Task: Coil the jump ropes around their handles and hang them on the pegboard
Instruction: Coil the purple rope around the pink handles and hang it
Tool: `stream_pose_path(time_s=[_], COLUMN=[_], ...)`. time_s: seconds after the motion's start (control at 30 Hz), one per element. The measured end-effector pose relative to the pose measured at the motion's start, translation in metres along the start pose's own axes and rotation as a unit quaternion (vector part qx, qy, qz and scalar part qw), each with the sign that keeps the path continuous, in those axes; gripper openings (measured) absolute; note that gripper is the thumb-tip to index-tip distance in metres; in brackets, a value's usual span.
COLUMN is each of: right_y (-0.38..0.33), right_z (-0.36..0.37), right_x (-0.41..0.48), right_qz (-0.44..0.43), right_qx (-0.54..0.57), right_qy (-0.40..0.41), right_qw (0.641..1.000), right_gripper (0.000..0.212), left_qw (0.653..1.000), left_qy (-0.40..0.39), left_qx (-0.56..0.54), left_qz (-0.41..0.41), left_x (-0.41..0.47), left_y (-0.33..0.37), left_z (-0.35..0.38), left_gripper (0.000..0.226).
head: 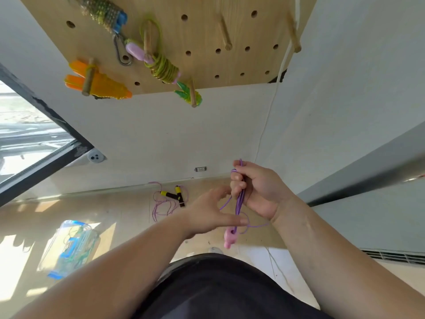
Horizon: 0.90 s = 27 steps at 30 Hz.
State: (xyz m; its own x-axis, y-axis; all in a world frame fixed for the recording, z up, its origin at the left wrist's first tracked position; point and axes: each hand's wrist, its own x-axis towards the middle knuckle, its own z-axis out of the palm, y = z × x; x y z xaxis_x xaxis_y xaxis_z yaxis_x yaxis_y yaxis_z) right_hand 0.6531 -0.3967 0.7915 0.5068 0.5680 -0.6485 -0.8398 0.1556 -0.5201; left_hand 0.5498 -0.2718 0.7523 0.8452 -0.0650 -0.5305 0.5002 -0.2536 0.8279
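Note:
My right hand (257,187) grips a bunch of purple rope (239,201) near its top, thumb and fingers curled round the strands. A pink handle (230,238) dangles from the lower end of that rope. My left hand (211,212) sits just left of the strands, fingers spread and blurred, with a loose purple loop running by its fingertips. The wooden pegboard (202,65) above carries a coiled green rope with pink handles (161,65), an orange bundle (99,84), a green one (188,94) and a braided one (103,12).
On the floor by the wall lies another purple rope with black-and-yellow handles (174,195). A clear plastic box with blue clips (69,247) stands at the lower left. Free wooden pegs (226,35) jut from the board's right side. A white cord (271,107) hangs down the wall.

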Motion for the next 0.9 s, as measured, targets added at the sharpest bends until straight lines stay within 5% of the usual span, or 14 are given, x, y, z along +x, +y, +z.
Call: stream_pose_path(time_s=[0.37, 0.53, 0.73, 0.9], right_y=[-0.019, -0.025, -0.025, -0.009], right_z=[0.007, -0.003, -0.037, -0.073], right_x=[-0.007, -0.016, -0.014, -0.003], right_qz=[-0.056, -0.081, -0.106, -0.123], right_qx=[0.061, 0.010, -0.196, -0.417], right_qy=[-0.021, -0.032, 0.085, 0.194], right_qw=[0.996, 0.996, 0.971, 0.879], right_gripper=[0.026, 0.023, 0.027, 0.028], left_qw=[0.989, 0.989, 0.984, 0.974], left_qy=[0.138, 0.125, 0.170, 0.217], left_qx=[0.047, 0.073, 0.037, -0.060], left_qz=[0.003, -0.025, -0.027, -0.017], left_x=[0.005, -0.007, -0.026, -0.042], left_y=[-0.014, -0.013, -0.004, 0.027], left_z=[-0.017, -0.028, -0.041, -0.051], left_gripper=[0.012, 0.015, 0.010, 0.013])
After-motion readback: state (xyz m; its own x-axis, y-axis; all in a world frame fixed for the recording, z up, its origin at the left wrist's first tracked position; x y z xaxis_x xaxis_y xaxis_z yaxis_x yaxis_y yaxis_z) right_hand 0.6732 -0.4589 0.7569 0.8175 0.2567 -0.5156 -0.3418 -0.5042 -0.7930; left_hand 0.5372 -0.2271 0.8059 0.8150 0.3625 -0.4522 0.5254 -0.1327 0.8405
